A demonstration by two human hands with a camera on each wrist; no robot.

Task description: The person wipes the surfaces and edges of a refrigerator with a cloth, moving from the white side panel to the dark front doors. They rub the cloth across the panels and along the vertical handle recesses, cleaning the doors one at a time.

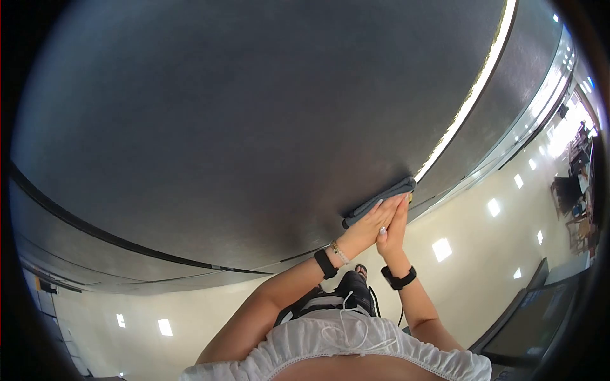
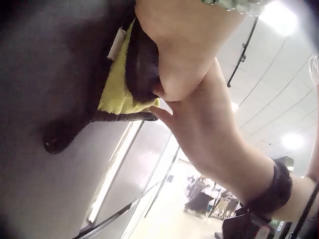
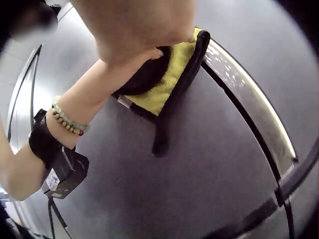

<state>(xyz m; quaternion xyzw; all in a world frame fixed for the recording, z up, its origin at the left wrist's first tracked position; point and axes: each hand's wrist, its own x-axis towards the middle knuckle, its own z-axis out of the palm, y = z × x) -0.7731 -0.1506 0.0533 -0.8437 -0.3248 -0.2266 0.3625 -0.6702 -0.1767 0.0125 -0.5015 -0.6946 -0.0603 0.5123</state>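
Nearest, a white top [image 1: 346, 333] is seen between the forearms, on which black wrist straps [image 1: 326, 263] are worn, with a beaded bracelet [image 1: 340, 253] beside the left one. Ahead, the left hand [image 1: 368, 230] is laid along the folded microfibre cloth [image 1: 384, 195], its fingers straight, and the right hand [image 1: 395, 232] is placed against it, also straight-fingered; neither is seen clenched round the fabric. The cloth is held against the dark grey surface [image 1: 222, 127], near one end of the bright light strip [image 1: 471, 105]; a dark side, a fluffy yellow side [image 2: 117, 89] and a small pale tag [image 2: 116, 45] are shown at the wrists. It can be judged light, soft, limp and hardly fragile, but apt to bunch or unfold when pushed. It would best be held flat under the palm or pinched at its thick fold. No container can be made out around it. Farther off, pale floor [image 1: 464, 279] and chairs [image 1: 569, 193] are seen.
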